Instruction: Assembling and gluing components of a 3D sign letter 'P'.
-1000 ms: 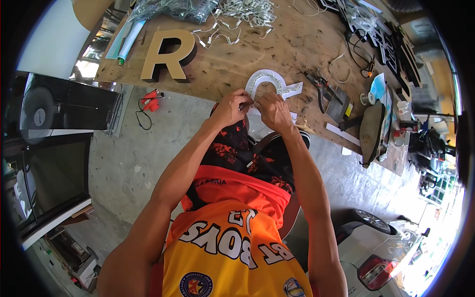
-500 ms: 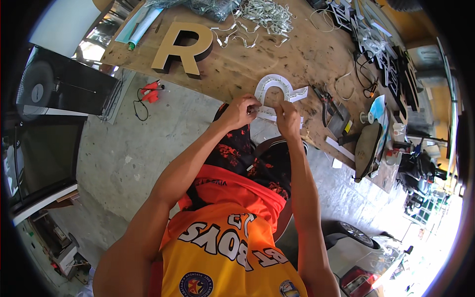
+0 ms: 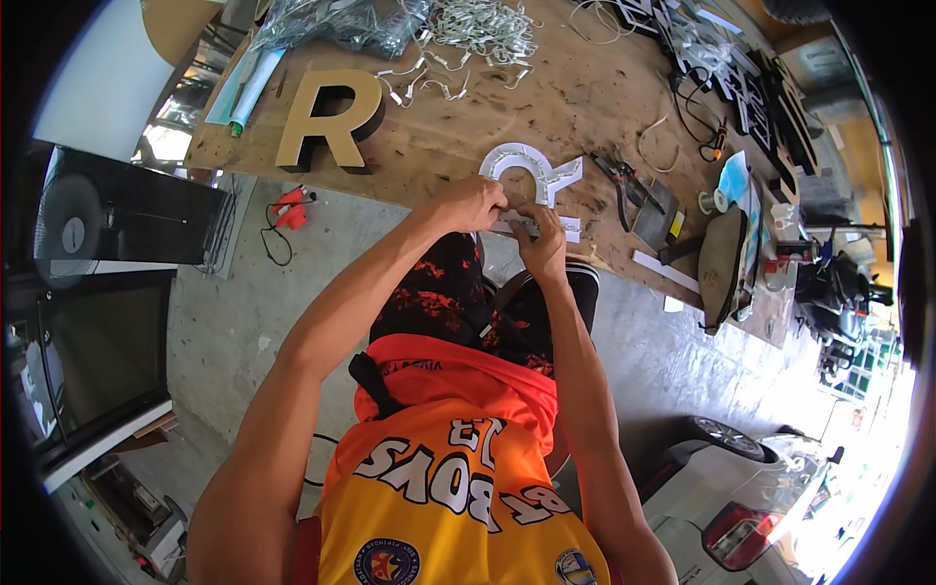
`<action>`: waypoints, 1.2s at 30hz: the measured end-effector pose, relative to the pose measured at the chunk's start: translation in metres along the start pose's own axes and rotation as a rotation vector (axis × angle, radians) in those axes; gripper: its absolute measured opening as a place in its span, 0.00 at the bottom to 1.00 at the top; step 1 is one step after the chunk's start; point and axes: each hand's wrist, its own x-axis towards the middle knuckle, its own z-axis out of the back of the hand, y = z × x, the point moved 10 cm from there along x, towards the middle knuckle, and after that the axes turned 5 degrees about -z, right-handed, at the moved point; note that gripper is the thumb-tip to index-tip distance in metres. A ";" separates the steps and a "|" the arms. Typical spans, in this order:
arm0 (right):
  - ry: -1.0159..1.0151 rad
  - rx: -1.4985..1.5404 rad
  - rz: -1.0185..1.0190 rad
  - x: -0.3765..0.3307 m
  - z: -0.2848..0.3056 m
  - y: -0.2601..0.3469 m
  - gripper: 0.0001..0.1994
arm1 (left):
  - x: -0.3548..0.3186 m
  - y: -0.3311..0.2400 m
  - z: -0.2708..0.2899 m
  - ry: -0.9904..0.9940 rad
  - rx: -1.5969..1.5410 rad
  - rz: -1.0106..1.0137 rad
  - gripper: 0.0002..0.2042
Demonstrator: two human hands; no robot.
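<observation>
A white letter R shell (image 3: 511,156) lies at the near edge of the wooden table, with small light modules set along its inside. My left hand (image 3: 470,205) is closed at the letter's left side, its fingertips bent inward over the hollow. Just right of it, my right hand (image 3: 543,244) pinches with thumb and fingers above the straight near bar of the letter. Whatever lies between the fingertips of either hand is too small and covered to make out. Further left on the table stands a finished-looking gold-faced letter R (image 3: 295,112) with dark sides.
A heap of white LED module strings (image 3: 483,34) lies at the back beside clear plastic bags (image 3: 341,24). Right of the letter are pliers (image 3: 624,185), a wire spool (image 3: 715,202) and a dark oblong piece (image 3: 726,268). A red power tool (image 3: 290,207) rests on the floor.
My hands have come closer together, and the right hand has shifted left and nearer along the letter's near bar. The whole view has swung slightly.
</observation>
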 end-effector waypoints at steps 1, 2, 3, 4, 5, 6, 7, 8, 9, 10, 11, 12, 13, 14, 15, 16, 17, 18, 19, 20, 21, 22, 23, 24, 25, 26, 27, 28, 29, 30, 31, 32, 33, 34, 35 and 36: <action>0.002 -0.001 0.003 0.000 0.000 0.000 0.14 | 0.001 0.005 -0.005 0.076 0.026 0.041 0.07; 0.004 -0.003 0.006 0.000 0.000 0.000 0.14 | 0.003 0.004 -0.003 0.073 0.029 0.024 0.07; 0.010 -0.007 0.019 0.000 -0.001 0.001 0.14 | 0.004 0.002 -0.002 0.081 0.028 0.009 0.08; -0.005 -0.005 0.002 0.000 0.001 -0.001 0.14 | 0.004 0.001 -0.002 0.089 0.027 -0.007 0.08; -0.005 0.010 0.002 0.000 0.001 -0.001 0.14 | 0.004 0.001 -0.003 0.107 0.028 -0.010 0.09; -0.006 0.026 0.003 0.000 0.000 -0.001 0.14 | 0.004 -0.002 -0.003 0.108 0.030 -0.030 0.09; -0.001 0.040 0.008 0.000 0.000 -0.001 0.14 | 0.004 -0.003 0.003 0.046 -0.008 -0.038 0.09; -0.016 0.046 -0.003 0.000 0.001 -0.003 0.14 | 0.004 -0.004 0.009 -0.014 -0.046 -0.045 0.09; -0.015 0.044 0.000 0.000 0.001 -0.003 0.14 | 0.003 -0.002 0.012 -0.047 -0.070 -0.023 0.09; -0.012 0.042 0.004 0.000 0.000 -0.003 0.14 | 0.003 -0.005 0.015 -0.066 -0.085 -0.053 0.09; -0.003 0.037 0.015 -0.001 0.000 -0.002 0.14 | 0.002 -0.004 0.018 -0.084 -0.100 -0.038 0.10; -0.010 0.041 0.004 -0.001 0.000 -0.003 0.14 | 0.002 -0.003 0.022 -0.103 -0.115 -0.022 0.10; -0.011 0.039 0.005 -0.001 0.001 -0.003 0.14 | 0.001 0.000 0.024 -0.104 -0.119 0.023 0.10; -0.012 0.037 0.007 -0.001 0.001 -0.003 0.14 | 0.000 -0.003 0.028 -0.121 -0.126 -0.003 0.10; -0.004 0.033 0.016 -0.001 0.000 -0.002 0.14 | 0.000 -0.006 0.028 -0.094 -0.101 -0.016 0.10; -0.013 0.037 0.007 -0.001 0.001 -0.003 0.14 | -0.001 -0.009 0.027 -0.066 -0.077 -0.029 0.09; -0.013 0.038 0.013 0.000 0.001 -0.002 0.14 | -0.003 -0.011 0.026 -0.039 -0.053 -0.041 0.09; -0.012 0.040 0.020 0.000 0.001 -0.002 0.14 | -0.005 -0.012 0.026 -0.038 -0.053 -0.040 0.09; -0.010 0.040 0.037 0.000 0.000 0.000 0.14 | -0.007 -0.015 0.027 -0.052 -0.016 -0.065 0.09; -0.013 0.042 0.027 0.000 0.000 -0.001 0.14 | -0.009 -0.018 0.027 -0.066 0.021 -0.091 0.09; -0.015 0.042 0.026 0.000 0.001 -0.001 0.14 | -0.010 -0.018 0.024 -0.057 0.069 -0.097 0.08; -0.019 0.042 0.025 0.000 0.001 -0.001 0.14 | -0.011 -0.020 0.022 -0.075 0.057 -0.120 0.08; -0.013 0.039 0.030 0.000 0.000 -0.001 0.14 | -0.012 -0.017 0.021 -0.097 0.025 -0.108 0.08; -0.022 0.043 0.023 0.000 0.001 -0.001 0.14 | -0.014 -0.014 0.020 -0.120 -0.007 -0.096 0.08; -0.017 0.039 0.016 0.000 0.001 -0.002 0.14 | -0.014 -0.009 0.017 -0.127 -0.038 -0.060 0.08; -0.011 0.036 0.009 0.000 0.001 -0.003 0.14 | -0.015 -0.010 0.014 -0.143 -0.042 -0.082 0.08; 0.003 0.031 0.007 0.000 0.000 -0.003 0.14 | -0.017 -0.006 0.013 -0.175 -0.080 -0.064 0.07; 0.002 0.034 0.001 0.000 0.000 -0.003 0.14 | -0.018 -0.002 0.012 -0.209 -0.118 -0.044 0.07; 0.003 0.035 0.005 0.000 0.000 -0.002 0.14 | -0.020 0.004 0.009 -0.228 -0.149 0.003 0.07; 0.004 0.037 0.009 0.000 0.001 -0.002 0.14 | -0.021 0.002 0.007 -0.247 -0.156 -0.018 0.07; 0.010 0.035 0.010 0.000 0.000 -0.001 0.15 | -0.023 0.004 0.007 -0.299 -0.167 0.013 0.07; 0.010 0.037 0.009 0.000 0.000 -0.001 0.15 | -0.026 0.005 0.007 -0.350 -0.179 0.043 0.06; 0.014 0.034 0.009 0.001 0.000 0.000 0.15 | -0.027 0.008 0.004 -0.367 -0.186 0.107 0.06; 0.019 0.031 0.008 0.001 0.000 0.000 0.15 | -0.028 0.002 0.004 -0.396 -0.197 0.076 0.06; 0.026 0.029 0.015 0.001 0.000 0.001 0.15 | -0.029 0.001 0.005 -0.423 -0.109 0.124 0.06; 0.025 0.026 0.003 0.001 0.001 0.000 0.15 | -0.031 -0.001 0.009 -0.449 -0.020 0.172 0.05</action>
